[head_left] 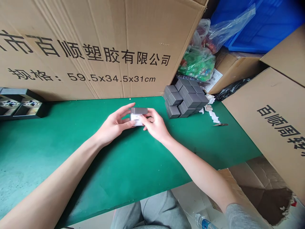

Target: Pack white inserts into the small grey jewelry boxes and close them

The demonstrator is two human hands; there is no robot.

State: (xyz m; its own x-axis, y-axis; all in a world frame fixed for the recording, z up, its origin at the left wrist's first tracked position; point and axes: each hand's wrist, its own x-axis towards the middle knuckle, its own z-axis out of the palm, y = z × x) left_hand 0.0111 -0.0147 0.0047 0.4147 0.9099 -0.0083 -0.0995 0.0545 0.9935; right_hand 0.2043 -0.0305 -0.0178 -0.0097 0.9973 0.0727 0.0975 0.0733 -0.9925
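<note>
A small grey box [138, 111] with its lid raised and a white inside sits between my two hands above the green table [71, 152]. My left hand [114, 124] cups the box from the left, fingers curled around its side and top edge. From the right, my right hand [154, 124] grips it, fingertips on the white insert. A stack of several closed grey boxes [184, 98] stands just beyond my right hand.
A large printed carton [95, 47] walls off the back. Black trays [21, 105] lie at the far left. White paper scraps and a small blade [220, 124] lie right of the stack. Another carton [274, 127] stands at the right, with bagged items [199, 62] behind.
</note>
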